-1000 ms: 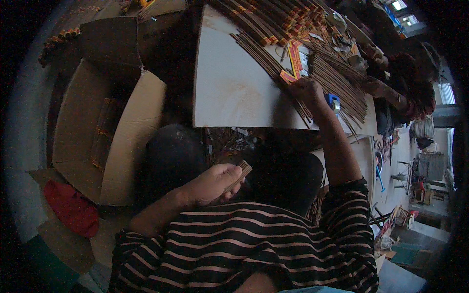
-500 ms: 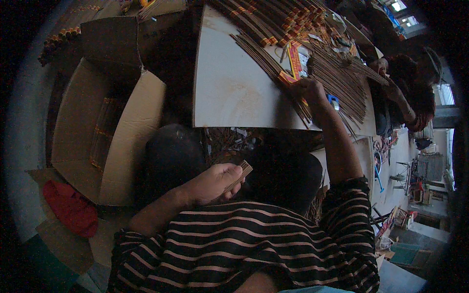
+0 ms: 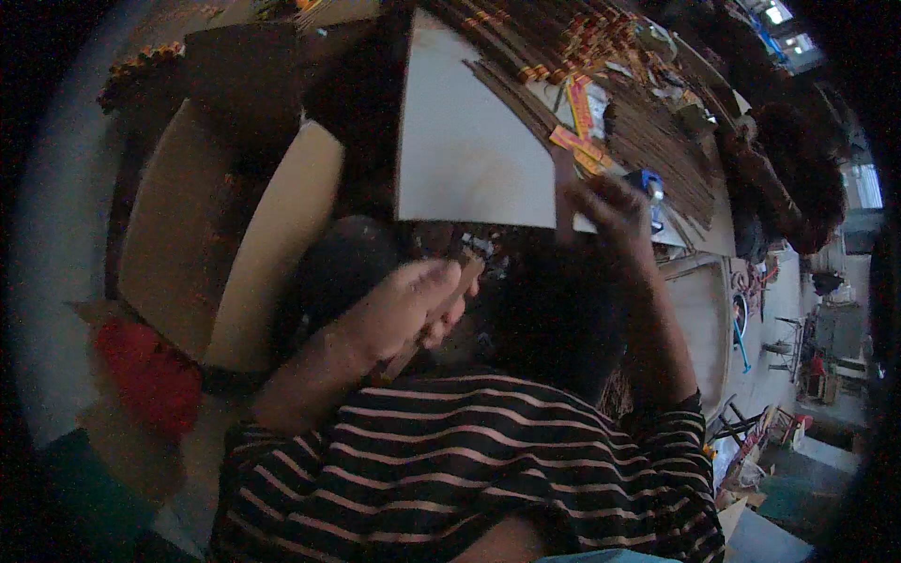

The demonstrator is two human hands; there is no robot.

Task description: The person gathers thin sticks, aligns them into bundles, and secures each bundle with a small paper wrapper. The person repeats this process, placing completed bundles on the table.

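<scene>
The left hand (image 3: pixel 404 310) had its grip closed around a thin brown bundle of sticks (image 3: pixel 449 298), held low before the striped shirt (image 3: pixel 469 460). The right hand (image 3: pixel 610 202) gripped a dark stick bundle (image 3: pixel 563 188) at the edge of the pale, smooth desk (image 3: pixel 469 159). Beyond lay rows of long brown sticks (image 3: pixel 657 141) and orange wrappers (image 3: pixel 580 105); an open cardboard box (image 3: pixel 178 253) stood at the left

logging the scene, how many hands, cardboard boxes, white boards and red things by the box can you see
hands: 2, left hand and right hand
cardboard box: 1
white board: 1
red thing: 1
total: 5
</scene>
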